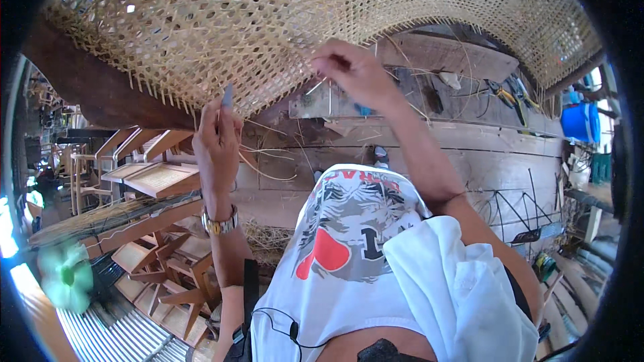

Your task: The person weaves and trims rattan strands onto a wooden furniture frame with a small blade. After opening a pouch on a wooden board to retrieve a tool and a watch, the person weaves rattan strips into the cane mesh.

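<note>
A large sheet of woven cane webbing [221,33] stretches across the top of the view, with loose strand ends along its near edge. My left hand [218,134], wearing a wristwatch [220,221], is closed around a small grey pointed blade [227,97]. Its tip points up against the webbing near the edge. To the right, my right hand [352,70] is pinched at the edge of the weave. A thin pale cane strand [312,87] shows just below its fingertips; the fingers partly hide the grip. A dark wooden frame [100,90] runs under the webbing at left.
Pliers [506,96] and other hand tools lie on the plank bench [429,97] at right. A blue bucket [580,122] stands far right. Wooden chair parts [157,177] are stacked at left, beside a green fan [65,276]. Cane scraps [268,234] litter the boards.
</note>
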### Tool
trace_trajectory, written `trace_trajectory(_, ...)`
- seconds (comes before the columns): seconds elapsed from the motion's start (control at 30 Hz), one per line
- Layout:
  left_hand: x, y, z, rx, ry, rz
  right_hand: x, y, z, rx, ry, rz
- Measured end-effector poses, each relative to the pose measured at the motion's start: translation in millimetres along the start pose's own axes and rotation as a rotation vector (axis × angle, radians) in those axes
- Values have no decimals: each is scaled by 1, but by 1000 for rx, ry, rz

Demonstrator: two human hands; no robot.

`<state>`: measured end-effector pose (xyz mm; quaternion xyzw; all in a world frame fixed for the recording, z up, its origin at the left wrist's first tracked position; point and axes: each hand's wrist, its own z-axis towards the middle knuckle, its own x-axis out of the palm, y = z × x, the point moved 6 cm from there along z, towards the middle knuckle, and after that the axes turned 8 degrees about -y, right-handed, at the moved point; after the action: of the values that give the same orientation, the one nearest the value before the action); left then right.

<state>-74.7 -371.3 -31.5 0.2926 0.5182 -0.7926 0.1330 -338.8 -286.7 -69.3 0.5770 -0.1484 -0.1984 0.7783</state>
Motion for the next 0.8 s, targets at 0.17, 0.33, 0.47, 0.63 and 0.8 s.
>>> trace_trajectory(0.17, 56, 9, 2, 133, -33, 111, 8, 28, -18, -59, 175, 103)
trace_trajectory(0.33, 89, 53, -12, -541, -26, -930, 91, 83, -27, -505, 224, 143)
trace_trajectory(0.47, 59, 39, 1, -94, -181, -626, 112, 82, -3, -510, 191, 52)
trace_trajectory(0.63, 14, 20, 16, -189, -285, -841, 157, 151, 21, -812, -142, 83)
trace_trajectory(0.8, -50, -9, 29, -135, -294, -658, 181, 209, 22, -890, -5, 161)
